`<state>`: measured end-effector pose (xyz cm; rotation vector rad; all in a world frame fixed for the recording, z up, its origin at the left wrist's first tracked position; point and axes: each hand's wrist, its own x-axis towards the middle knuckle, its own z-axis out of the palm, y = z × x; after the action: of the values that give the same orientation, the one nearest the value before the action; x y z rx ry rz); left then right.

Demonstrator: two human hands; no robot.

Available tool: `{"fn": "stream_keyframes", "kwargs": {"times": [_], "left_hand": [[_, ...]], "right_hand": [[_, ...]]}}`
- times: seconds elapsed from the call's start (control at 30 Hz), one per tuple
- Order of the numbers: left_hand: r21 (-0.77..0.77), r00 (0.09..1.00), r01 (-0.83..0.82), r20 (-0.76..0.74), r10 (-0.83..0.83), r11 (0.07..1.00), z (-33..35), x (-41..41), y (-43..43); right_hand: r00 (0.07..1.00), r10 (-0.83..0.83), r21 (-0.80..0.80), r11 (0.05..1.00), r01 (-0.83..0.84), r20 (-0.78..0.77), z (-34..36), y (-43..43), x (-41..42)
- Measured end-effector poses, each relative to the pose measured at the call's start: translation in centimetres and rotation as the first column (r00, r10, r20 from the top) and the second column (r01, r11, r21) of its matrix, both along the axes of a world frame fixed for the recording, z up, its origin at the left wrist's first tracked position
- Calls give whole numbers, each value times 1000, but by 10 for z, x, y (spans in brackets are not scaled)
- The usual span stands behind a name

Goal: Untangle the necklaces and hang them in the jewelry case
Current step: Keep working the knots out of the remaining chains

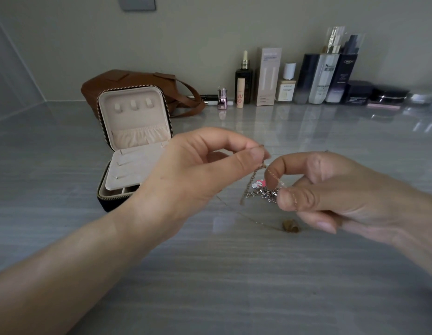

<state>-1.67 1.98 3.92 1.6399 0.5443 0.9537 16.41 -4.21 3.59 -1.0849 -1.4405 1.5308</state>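
Necklaces (pixel 260 192) hang tangled just above the surface (pixel 210 274). The left hand (pixel 198 175) pinches 1 gold strand high and the right hand (pixel 331 189) pinches the silver knot. Draw that strand out slowly, loosening rather than tugging. The jewelry case (pixel 135 122) stands open behind.

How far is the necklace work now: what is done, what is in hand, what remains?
Done: only the jewelry case stands open; its three hooks are bare. In hand: the left hand and right hand pinch the tangled necklaces. Left: separating every chain and hanging each.
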Motion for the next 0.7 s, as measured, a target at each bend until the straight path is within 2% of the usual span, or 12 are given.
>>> {"fn": "stream_keyframes", "kwargs": {"times": [0.17,0.43,0.53,0.7], "left_hand": [[17,988,147,36,-147,989,1,-2,0],[-245,962,271,102,-253,931,-1,0,-4],[-254,952,305,108,-287,918,-2,2,-6],[-225,932,362,111,-345,905,-2,4,-8]], "right_hand": [[997,61,39,997,-59,-38,1,-1,0],[992,128,144,982,-126,-4,-1,-3,-8],[989,137,129,983,-130,-50,0,-3,-11],[991,131,140,981,-136,39,-5,0,-9]]}}
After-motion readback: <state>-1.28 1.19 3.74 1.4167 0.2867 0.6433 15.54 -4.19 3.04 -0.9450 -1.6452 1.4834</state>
